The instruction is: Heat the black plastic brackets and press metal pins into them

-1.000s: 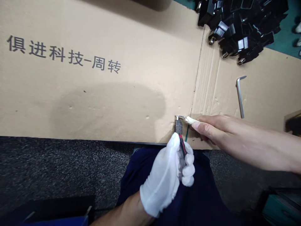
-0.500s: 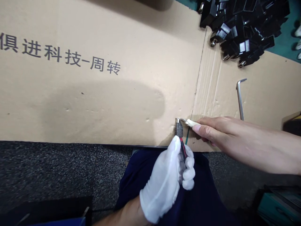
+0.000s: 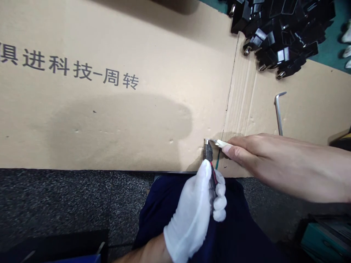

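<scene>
My left hand (image 3: 196, 204), in a white glove, is closed round pliers (image 3: 208, 152) with dark jaws and red-and-black handles. At the jaw tips sits a small shiny metal piece (image 3: 206, 141). My bare right hand (image 3: 253, 153) comes in from the right, its fingers pinching what looks like a deburring tool (image 3: 221, 143) with a cream handle. The tool's thin bent metal tip meets the small piece; exact contact is too small to make out. Most of the handle is hidden by my fingers. A thin green strip (image 3: 217, 162) shows between the hands.
Cardboard (image 3: 153, 120) with printed characters covers the worktop. A hex key (image 3: 278, 113) lies beyond my right hand. Black parts with metal tubes (image 3: 285, 36) are heaped at the back right. A teal box (image 3: 323, 239) stands low at the right.
The view has shifted slightly. Both hands keep their grips, and the tool tip stays at the small metal piece, with hardly any visible movement.
</scene>
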